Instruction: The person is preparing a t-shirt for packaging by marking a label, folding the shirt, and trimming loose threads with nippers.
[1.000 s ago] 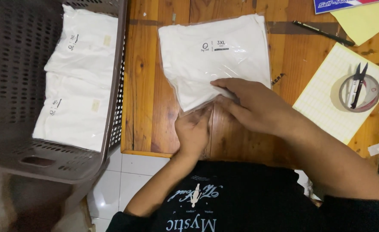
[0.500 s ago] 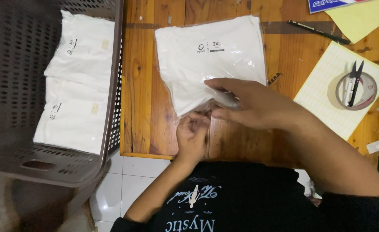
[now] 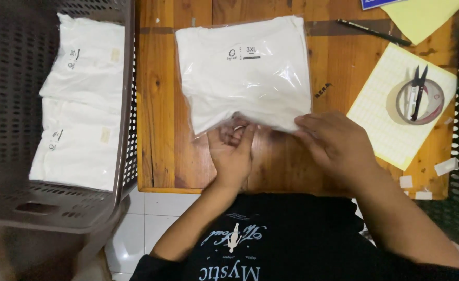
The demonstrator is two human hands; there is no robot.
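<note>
A folded white shirt in a clear plastic bag [image 3: 245, 73] lies on the wooden table [image 3: 156, 104], its open end toward me. My left hand [image 3: 233, 153] rests under the bag's near edge, with fingertips curled at the clear flap. My right hand [image 3: 333, 145] lies flat on the table at the bag's near right corner, its fingers touching the plastic edge. Neither hand lifts the bag.
A grey plastic basket [image 3: 120, 156] on the left holds two bagged white shirts [image 3: 81, 104]. On the right lie a pale yellow sheet [image 3: 390, 119], a tape roll [image 3: 422, 101] with small snips [image 3: 415, 91] across it, a black pen [image 3: 372, 32], and small white stickers [image 3: 445, 166].
The bagged shirt has turned square to the table. My right hand slid from its near middle to the near right corner. My left hand stays at the near edge.
</note>
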